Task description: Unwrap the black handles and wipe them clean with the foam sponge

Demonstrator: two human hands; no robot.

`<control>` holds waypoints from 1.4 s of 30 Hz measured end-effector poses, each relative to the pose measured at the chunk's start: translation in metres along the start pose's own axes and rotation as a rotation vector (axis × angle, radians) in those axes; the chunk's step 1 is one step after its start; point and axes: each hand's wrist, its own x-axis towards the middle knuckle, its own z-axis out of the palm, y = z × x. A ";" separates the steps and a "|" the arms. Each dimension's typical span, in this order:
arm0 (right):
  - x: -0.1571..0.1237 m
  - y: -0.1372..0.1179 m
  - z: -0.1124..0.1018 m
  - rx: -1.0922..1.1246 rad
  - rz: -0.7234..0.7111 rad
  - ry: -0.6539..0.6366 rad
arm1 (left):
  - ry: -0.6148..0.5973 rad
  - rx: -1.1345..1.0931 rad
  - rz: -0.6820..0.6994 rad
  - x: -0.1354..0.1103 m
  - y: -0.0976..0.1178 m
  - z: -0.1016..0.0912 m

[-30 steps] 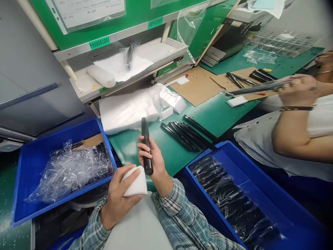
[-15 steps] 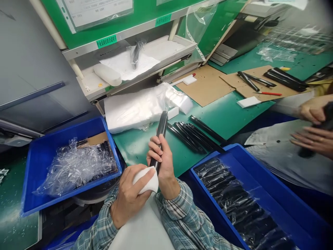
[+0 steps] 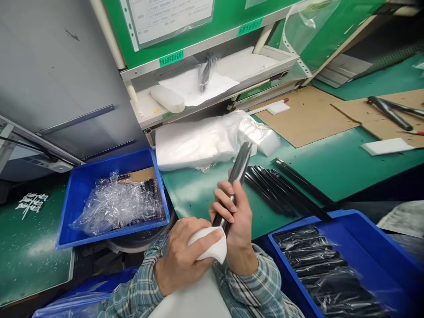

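My right hand is closed round a long, glossy black part, which tilts up and away from me over the bench. Bent over the part's near end is a white foam pad, gripped in my left hand. The foam and fingers hide that end of the part. Just beyond my right hand, several similar black parts lie side by side on the green bench. A white sheet of material covers my lap below both hands.
On the left, a blue bin holds crumpled clear plastic. At right, another blue bin contains several bagged black parts. A white wrapped bundle lies under the shelf. Cardboard and a white block are further right.
The view has swung right to left across the scene, so everything sits further right in it now. The co-worker's hands have left the picture. Both my hands keep their holds on the foam pad and part.
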 end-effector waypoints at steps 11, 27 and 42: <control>-0.009 -0.002 0.011 -0.094 -0.059 0.011 | 0.001 -0.036 0.000 -0.002 0.004 -0.006; -0.015 0.005 0.012 -0.140 -0.052 0.014 | 0.001 -0.006 -0.004 -0.008 0.005 -0.012; 0.003 -0.004 0.006 0.107 -0.024 -0.070 | 0.041 -0.065 -0.027 -0.012 0.001 -0.018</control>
